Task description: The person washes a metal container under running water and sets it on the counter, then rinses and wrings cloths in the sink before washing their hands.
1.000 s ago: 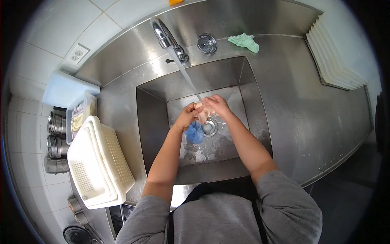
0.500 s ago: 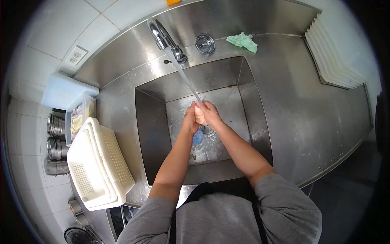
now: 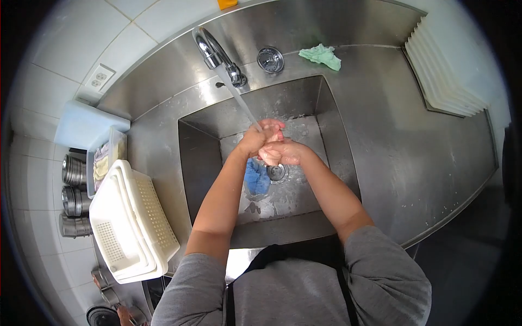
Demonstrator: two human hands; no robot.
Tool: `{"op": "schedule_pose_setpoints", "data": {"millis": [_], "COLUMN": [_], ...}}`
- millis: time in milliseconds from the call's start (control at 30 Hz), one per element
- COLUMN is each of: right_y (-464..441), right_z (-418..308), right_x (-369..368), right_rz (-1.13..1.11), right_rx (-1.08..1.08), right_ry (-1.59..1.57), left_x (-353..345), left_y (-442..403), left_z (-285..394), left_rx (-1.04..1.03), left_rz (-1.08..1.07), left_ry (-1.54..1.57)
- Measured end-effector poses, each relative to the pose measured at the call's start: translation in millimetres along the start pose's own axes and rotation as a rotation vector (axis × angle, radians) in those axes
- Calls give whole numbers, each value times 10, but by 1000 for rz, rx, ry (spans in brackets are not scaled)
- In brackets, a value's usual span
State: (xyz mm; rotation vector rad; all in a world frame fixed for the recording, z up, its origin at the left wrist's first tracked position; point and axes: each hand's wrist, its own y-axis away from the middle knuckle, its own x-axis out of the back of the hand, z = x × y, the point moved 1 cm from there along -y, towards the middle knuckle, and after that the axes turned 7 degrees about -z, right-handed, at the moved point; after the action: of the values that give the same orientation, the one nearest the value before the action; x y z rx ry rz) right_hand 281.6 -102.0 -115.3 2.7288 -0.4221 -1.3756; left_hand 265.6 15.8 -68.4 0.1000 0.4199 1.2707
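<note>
Both my hands are together over the stainless sink (image 3: 340,163), wet, with water running onto them from the chrome faucet (image 3: 209,51). My left hand (image 3: 260,138) is under the stream, its fingers stretched out to the right. Against it from the right presses my right hand (image 3: 283,152), with its fingers bent. A pale pink form shows between them; I cannot tell whether it is folded fingers or a held item. Below the hands a wet blue cloth (image 3: 256,177) lies on the sink floor beside the drain (image 3: 277,173).
White perforated baskets (image 3: 155,217) stand nested left of the sink. A drain strainer (image 3: 270,60) and a green cloth (image 3: 321,56) lie behind it. White ribbed panels (image 3: 443,81) stand at the right. Metal containers (image 3: 74,171) line the left wall. Part of another hand (image 3: 125,315) appears bottom left.
My hands have shifted against each other: the left has turned with its fingers out, the right has come across below it. More of the blue cloth shows. A hand has appeared at bottom left.
</note>
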Motion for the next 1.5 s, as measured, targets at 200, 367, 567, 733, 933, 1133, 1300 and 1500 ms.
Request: {"op": "schedule_pose_setpoints", "data": {"millis": [200,367,567,733,933,1133,1300,1500], "right_y": [-113,-384,-221,-157,-127,-84,-33,62], "right_z": [69,347,136,119,79,119,241,145], "right_x": [-142,99,-250,-156,-48,-19,-60,-85], "right_rz": [135,611,843,649,454,559,297,114], "right_rx": [14,122,97,602,620,238,147,49], "right_ry": [242,973,1104,758,127,17,-130,117], "left_x": [56,115,379,341,53,4,-44,20], "left_y": [-234,-329,-259,12,168,132,263,313], "left_z": [-150,-361,-535,-526,-555,-666,-499,-420], "left_rx": [-60,-143,-101,-130,91,-118,-75,-27], "left_rz": [254,510,964,598,335,493,434,212], "left_ry": [-197,-466,720,682,666,445,240,-41]}}
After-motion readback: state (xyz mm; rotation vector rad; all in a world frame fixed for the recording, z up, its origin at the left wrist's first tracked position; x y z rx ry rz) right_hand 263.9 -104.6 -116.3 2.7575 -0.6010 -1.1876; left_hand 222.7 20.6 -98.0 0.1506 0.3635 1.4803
